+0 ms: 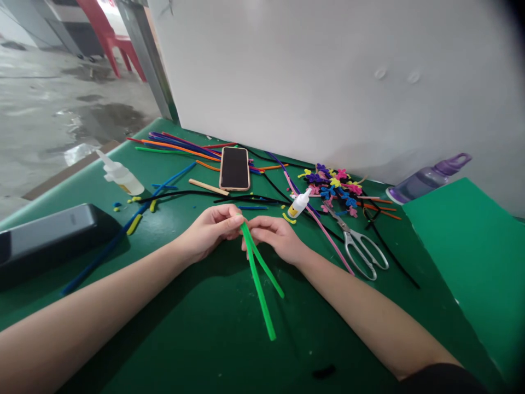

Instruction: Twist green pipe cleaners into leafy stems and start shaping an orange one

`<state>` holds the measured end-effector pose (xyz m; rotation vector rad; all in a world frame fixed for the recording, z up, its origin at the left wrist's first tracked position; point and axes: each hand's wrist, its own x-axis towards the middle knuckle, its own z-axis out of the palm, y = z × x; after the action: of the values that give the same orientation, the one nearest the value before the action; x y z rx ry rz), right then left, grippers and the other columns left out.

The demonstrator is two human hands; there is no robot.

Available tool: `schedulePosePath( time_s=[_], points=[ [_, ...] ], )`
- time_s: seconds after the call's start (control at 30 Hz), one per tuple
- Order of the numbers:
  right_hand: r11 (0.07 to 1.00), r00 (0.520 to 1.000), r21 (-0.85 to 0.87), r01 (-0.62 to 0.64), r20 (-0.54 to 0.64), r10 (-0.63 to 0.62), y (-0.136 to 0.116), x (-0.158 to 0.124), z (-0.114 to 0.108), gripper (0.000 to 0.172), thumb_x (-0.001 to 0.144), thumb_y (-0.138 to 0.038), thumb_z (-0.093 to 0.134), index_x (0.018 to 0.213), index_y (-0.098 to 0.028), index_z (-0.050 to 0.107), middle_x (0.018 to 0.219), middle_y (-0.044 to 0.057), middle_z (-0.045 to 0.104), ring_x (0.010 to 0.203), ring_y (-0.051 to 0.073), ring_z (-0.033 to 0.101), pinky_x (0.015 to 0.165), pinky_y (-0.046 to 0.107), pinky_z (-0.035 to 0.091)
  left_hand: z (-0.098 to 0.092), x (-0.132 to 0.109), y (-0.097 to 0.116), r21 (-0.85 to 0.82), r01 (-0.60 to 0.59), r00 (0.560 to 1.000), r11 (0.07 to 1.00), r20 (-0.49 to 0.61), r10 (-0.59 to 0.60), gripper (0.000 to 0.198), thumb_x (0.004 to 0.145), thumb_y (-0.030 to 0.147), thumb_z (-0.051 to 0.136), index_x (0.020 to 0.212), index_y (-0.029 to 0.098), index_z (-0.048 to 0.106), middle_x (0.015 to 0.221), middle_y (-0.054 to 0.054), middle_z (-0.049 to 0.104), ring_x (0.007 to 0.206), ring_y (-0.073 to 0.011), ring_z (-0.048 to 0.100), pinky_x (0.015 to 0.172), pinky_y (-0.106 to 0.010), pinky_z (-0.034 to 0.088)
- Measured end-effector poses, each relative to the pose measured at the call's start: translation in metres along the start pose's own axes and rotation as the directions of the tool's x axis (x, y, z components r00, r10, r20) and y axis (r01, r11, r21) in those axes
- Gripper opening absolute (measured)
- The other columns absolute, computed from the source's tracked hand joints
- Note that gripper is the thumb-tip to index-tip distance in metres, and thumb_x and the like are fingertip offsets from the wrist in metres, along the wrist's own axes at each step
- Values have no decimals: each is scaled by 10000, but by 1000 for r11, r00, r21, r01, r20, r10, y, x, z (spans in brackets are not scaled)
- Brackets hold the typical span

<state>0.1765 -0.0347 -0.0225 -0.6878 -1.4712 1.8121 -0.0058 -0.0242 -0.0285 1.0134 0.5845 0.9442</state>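
A green pipe cleaner point(260, 290) is bent near its upper end, and its two legs of unequal length hang down toward me. My left hand point(214, 229) pinches the bend between thumb and fingers. Close against it on the other side, my right hand point(279, 237) has its fingers curled round the same upper part; the fingertips are partly hidden. Just beyond the right hand, a small white glue bottle point(298, 204) stands tilted in the view. Silver scissors point(356, 241) lie to the right with their blades pointing away.
A phone point(235, 168) lies behind my hands, beside loose pipe cleaners point(176, 143). Colourful pipe-cleaner flowers point(334, 186) are heaped back right, near a purple water bottle point(430, 178) and green sheet point(471, 251). At left are a clear squeeze bottle point(123, 176) and black case point(57, 238).
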Motion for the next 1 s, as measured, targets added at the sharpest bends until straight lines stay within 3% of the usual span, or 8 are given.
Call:
schedulePosePath(
  time_s=[0.37, 0.5, 0.67, 0.87, 1.0],
  points=[
    [919, 959, 320, -231, 234, 160, 2, -3, -1, 214, 810, -267, 639, 957, -117, 598, 833, 57, 688, 718, 164, 687, 694, 311, 547, 3, -2, -3, 0, 51, 985, 999, 165, -50, 199, 804, 264, 649, 692, 140, 542, 579, 34, 569, 478, -82, 573, 459, -178, 367],
    [860, 931, 408, -305, 320, 178, 2, -3, 2, 272, 776, -266, 681, 975, -122, 563, 840, 48, 668, 749, 180, 683, 723, 348, 548, 2, -1, -2, 51, 52, 989, 997, 136, -58, 224, 768, 281, 688, 678, 130, 549, 572, 22, 596, 499, -81, 569, 464, -172, 360],
    [856, 938, 431, -285, 308, 157, 3, -2, 5, 195, 781, -209, 677, 900, -144, 537, 705, -31, 556, 667, 132, 635, 655, 331, 560, 0, -1, -1, 64, 77, 992, 995, 97, -83, 225, 738, 278, 716, 677, 122, 567, 630, 11, 623, 536, -80, 580, 504, -184, 415],
    [860, 941, 426, -280, 297, 160, 0, -2, 3, 141, 888, -226, 485, 930, -116, 563, 753, 3, 528, 580, 97, 556, 560, 292, 547, -2, -2, -2, -26, 68, 991, 997, 113, -65, 233, 737, 300, 715, 680, 132, 564, 585, 23, 596, 523, -90, 579, 491, -187, 414],
    [851, 924, 420, -316, 339, 176, 1, -2, 0, 132, 842, -135, 495, 955, -116, 560, 770, 8, 539, 590, 102, 569, 568, 293, 546, -1, -2, -2, -25, 74, 988, 997, 141, -70, 234, 736, 297, 714, 671, 136, 557, 580, 25, 591, 523, -95, 572, 494, -196, 413]
  ],
)
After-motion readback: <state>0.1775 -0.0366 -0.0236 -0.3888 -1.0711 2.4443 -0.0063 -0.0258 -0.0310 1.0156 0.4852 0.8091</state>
